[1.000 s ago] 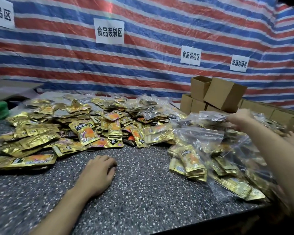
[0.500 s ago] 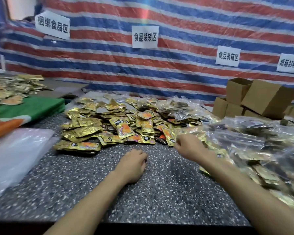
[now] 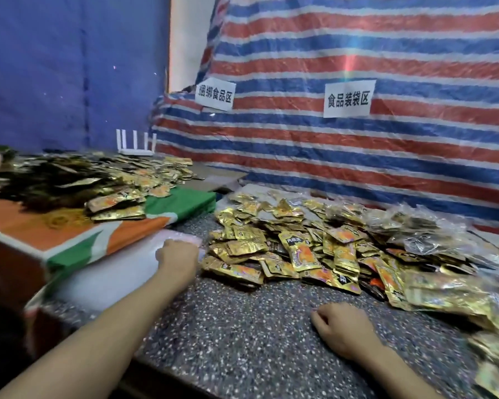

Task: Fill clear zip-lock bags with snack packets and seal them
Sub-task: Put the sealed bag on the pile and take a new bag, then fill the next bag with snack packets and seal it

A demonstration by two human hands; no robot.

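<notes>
Left hand (image 3: 179, 256) on clear bags (image 3: 118, 272), grip cannot tell; right hand (image 3: 343, 329) loose, empty, on surface (image 3: 242, 335); snack packets (image 3: 300, 249) heaped beside; orange-green box (image 3: 69, 228) behind bags

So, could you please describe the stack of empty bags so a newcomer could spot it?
Start at the speckled table, then go to its left end, beside the orange-and-green box. The stack of empty bags lies there under the left hand; unlike the gold snack packets, it is pale and translucent.
</notes>
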